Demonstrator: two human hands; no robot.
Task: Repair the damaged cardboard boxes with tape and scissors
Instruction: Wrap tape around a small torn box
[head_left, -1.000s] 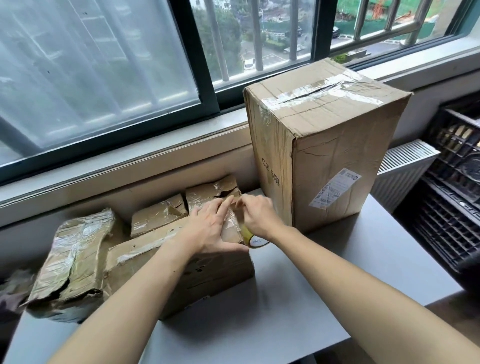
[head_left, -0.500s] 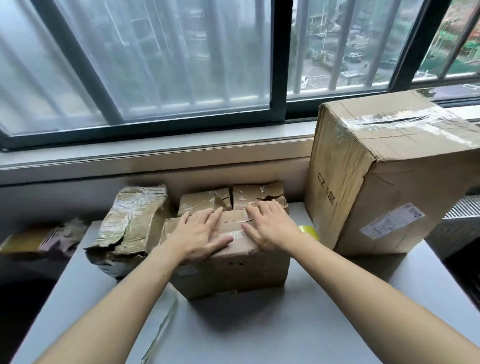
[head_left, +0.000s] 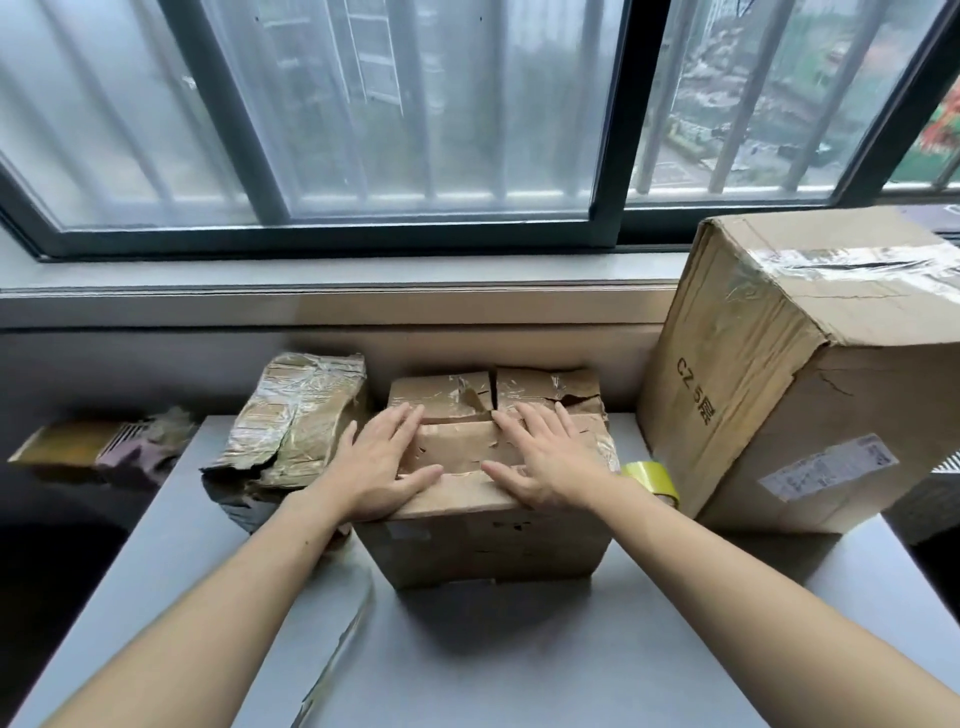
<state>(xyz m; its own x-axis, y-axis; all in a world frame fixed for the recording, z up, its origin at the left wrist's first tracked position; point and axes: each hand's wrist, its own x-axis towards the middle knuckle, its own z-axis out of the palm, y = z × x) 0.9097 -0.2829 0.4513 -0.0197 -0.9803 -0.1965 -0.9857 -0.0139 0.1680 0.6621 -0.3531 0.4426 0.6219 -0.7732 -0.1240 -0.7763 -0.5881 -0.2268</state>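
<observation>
A small battered cardboard box (head_left: 493, 540) stands in the middle of the grey table (head_left: 519, 665), its torn top flaps patched with clear tape. My left hand (head_left: 376, 465) lies flat on the left part of its top, fingers spread. My right hand (head_left: 545, 457) lies flat on the right part, fingers apart. Neither hand holds anything. A yellowish tape roll (head_left: 652, 475) sits just right of the small box, partly hidden behind my right wrist. No scissors are in view.
A large taped cardboard box (head_left: 810, 395) stands at the right. A crushed, tape-wrapped box (head_left: 291, 421) lies left of the small one. A loose strip of clear tape (head_left: 340, 654) lies on the table near the front. Window sill behind; clutter off the table's left edge.
Both hands went from pinching at the top flap with the tape roll to lying flat and spread on the box top. The view swung left and closer.
</observation>
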